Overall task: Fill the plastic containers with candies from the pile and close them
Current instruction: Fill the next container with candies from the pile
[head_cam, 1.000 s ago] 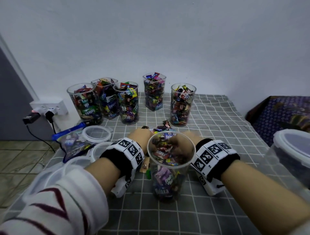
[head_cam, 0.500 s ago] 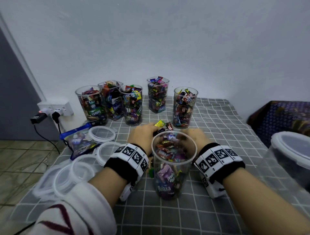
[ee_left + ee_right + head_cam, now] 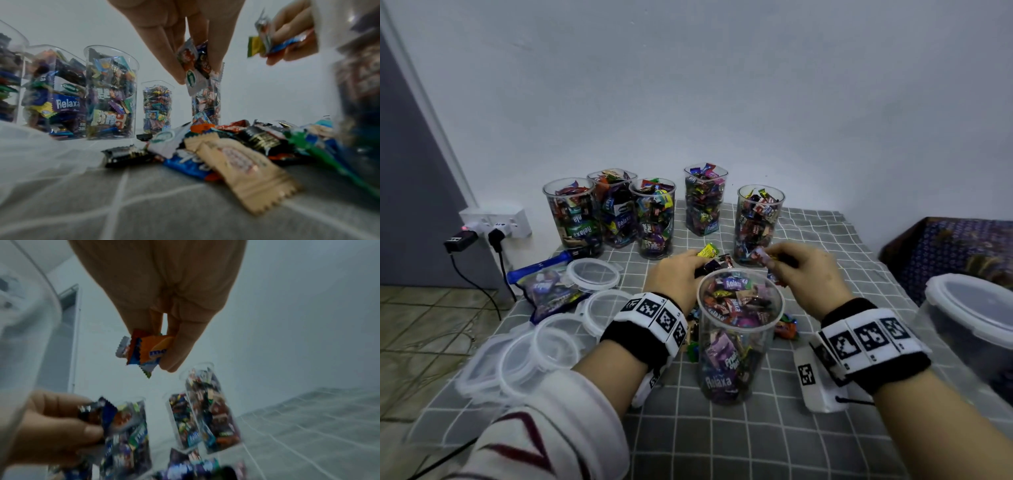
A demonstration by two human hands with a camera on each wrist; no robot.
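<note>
Hands have come up from behind the near container (image 3: 739, 329) since 1 second ago, when both were low and half hidden by its wall. The left hand (image 3: 676, 279) now pinches a small bunch of wrapped candies (image 3: 194, 65) between thumb and fingertips, and the right hand (image 3: 808, 270) pinches 3 or 4 wrappers (image 3: 147, 352), an orange one in front. Both bunches hang just under the fingertips, past the far rim of the container and a little above it, not yet over the opening.

In my judgement this means that one more double handful has been gathered and is on the way into the container. Its candies already reach close to the rim, so it probably needs only this load, or 1 more.

Under the left fingers the rest of the pile (image 3: 236, 146) lies on the checked cloth (image 3: 722, 438), well reduced but not finished. Beyond the fingertips stand 5 filled containers (image 3: 654, 219), all still without lids. To the left of the left wrist lie the clear lids (image 3: 544, 349), untouched, beside a blue candy bag (image 3: 544, 284). Closing has therefore not begun for any container.
</note>
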